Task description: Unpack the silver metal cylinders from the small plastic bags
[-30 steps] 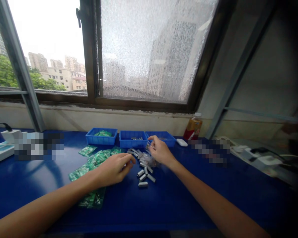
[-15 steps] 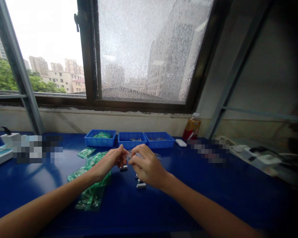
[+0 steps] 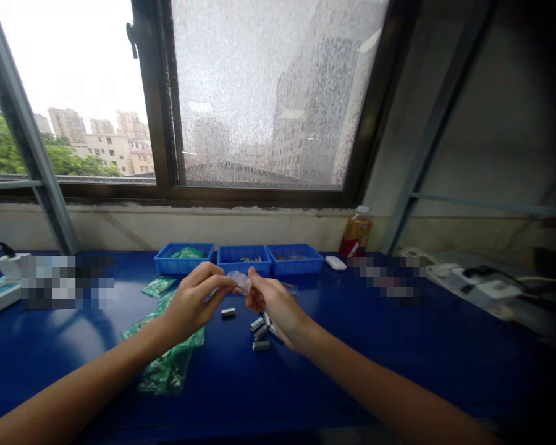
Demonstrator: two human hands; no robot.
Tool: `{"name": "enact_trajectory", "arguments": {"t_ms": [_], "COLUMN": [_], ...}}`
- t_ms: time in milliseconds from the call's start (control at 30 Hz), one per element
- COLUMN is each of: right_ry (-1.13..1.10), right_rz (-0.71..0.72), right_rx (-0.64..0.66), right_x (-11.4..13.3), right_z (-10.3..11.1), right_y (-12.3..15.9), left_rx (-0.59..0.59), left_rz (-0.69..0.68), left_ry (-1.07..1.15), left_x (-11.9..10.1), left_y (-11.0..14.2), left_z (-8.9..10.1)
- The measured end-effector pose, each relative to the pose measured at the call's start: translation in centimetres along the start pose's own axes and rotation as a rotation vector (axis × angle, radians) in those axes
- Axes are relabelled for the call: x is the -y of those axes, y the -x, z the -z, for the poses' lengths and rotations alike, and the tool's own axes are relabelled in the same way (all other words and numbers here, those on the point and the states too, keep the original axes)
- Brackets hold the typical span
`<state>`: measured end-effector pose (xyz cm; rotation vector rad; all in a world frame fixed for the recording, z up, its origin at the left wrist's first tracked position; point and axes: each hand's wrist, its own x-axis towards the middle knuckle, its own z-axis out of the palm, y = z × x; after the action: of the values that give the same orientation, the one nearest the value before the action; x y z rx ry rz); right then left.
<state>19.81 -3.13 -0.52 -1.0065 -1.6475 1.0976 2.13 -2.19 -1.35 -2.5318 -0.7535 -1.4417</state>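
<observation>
A small clear plastic bag [image 3: 240, 281] is stretched between my two hands above the middle of the blue table. My left hand [image 3: 197, 300] pinches its left side with thumb and fingers. On its right side, my right hand [image 3: 275, 306] grips it with the thumb on top and the fingers curled below. Several short silver metal cylinders [image 3: 261, 346] lie under and beside my right hand. One more metal cylinder [image 3: 228, 313] rests apart, between the hands. Green printed plastic packets [image 3: 167, 371] lie in a heap under my left forearm.
Along the wall stand a blue bin with green packets [image 3: 184, 266], a middle blue bin with metal parts [image 3: 244, 270] and a right blue bin [image 3: 296, 268]. A white case [image 3: 335, 263] and a drink bottle [image 3: 356, 233] stand right of them. Power strips [image 3: 482, 290] lie at the right.
My hands have turned, and the clear bag now shows spread between them. My left fingers have swung over to pinch it. More of the metal cylinders are visible. The view has shifted slightly.
</observation>
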Motion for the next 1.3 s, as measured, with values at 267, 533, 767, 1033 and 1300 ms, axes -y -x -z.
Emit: {"name": "enact_trajectory", "arguments": {"t_ms": [267, 533, 767, 1033, 1300], "right_ry": [0.474, 0.675, 0.489, -0.002, 0.947], "right_rz": [0.495, 0.611, 0.479, 0.008, 0.543], "right_rx": [-0.06, 0.0, 0.034, 0.076, -0.604], "right_x": [-0.6, -1.2, -0.8, -1.7, -1.0], "right_z": [0.4, 1.0, 0.8, 0.5, 8.2], "right_y": [0.3, 0.0, 0.0, -1.3, -3.9], "left_rx": [0.195, 0.219, 0.154, 0.174, 0.449], "left_rz": [0.322, 0.88, 0.602, 0.027, 0.175], "left_ry": [0.26, 0.706, 0.354, -0.082, -0.128], "left_x": [-1.0, -0.3, 0.4, 0.4, 0.0], "left_y": [-0.5, -0.5, -0.5, -0.1, 0.6], "left_z": [-0.3, -0.7, -0.7, -0.5, -1.1]}}
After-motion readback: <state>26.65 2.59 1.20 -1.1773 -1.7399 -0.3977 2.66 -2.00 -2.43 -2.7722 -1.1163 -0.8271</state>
